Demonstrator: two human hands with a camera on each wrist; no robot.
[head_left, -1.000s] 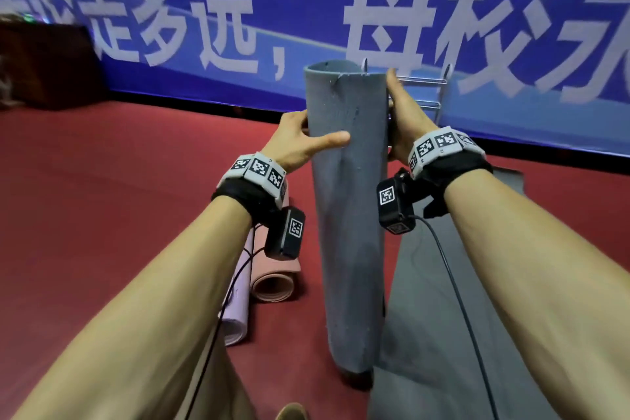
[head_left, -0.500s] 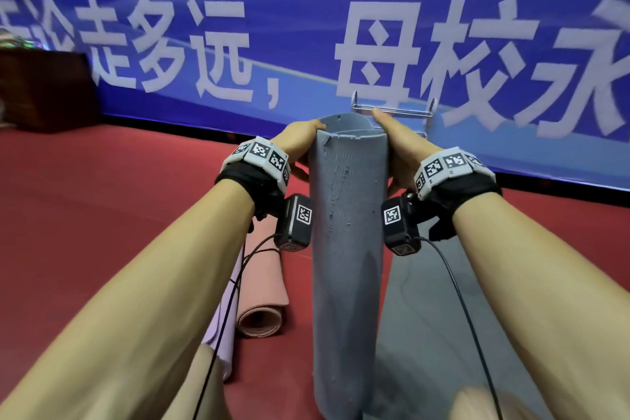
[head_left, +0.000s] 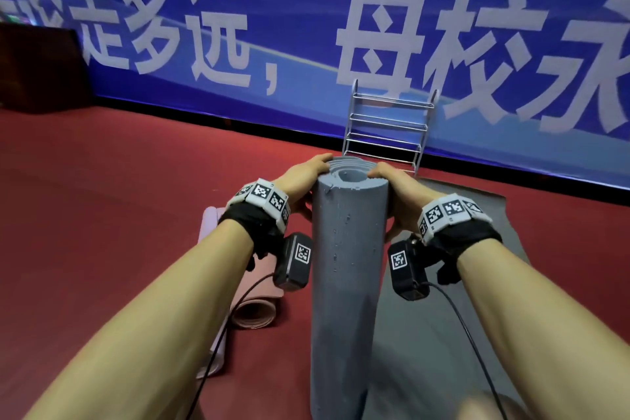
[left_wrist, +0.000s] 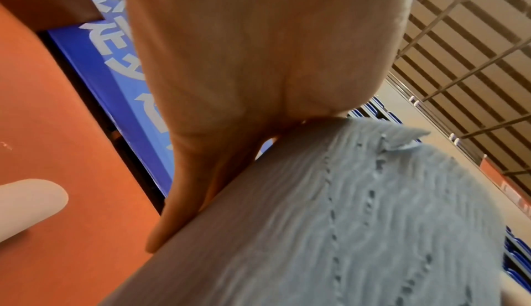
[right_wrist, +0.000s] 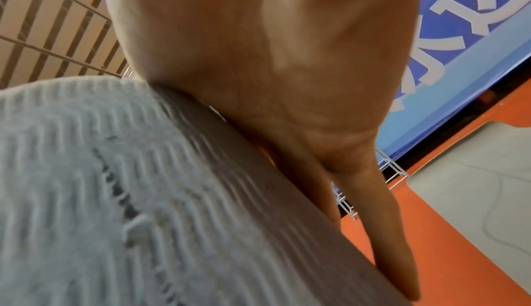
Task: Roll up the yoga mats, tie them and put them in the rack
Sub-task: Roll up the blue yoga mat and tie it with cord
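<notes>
- The rolled grey ribbed foam yoga mat (head_left: 347,249) now stands lower, revealing the wire rack (head_left: 388,128).
- Left hand (head_left: 301,181) and right hand (head_left: 397,193) clasp its top from either side.
- Its base is cut off.

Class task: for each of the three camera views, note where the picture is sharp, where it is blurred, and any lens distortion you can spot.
Head view: upright rolled grey yoga mat and silver wire rack fairly sharp; blue banner lettering smeared, edges bowed by the wide lens. Left wrist view: left hand soft and oversized, mat ribs streaked. Right wrist view: right hand blurred, ribbing smeared.
</notes>
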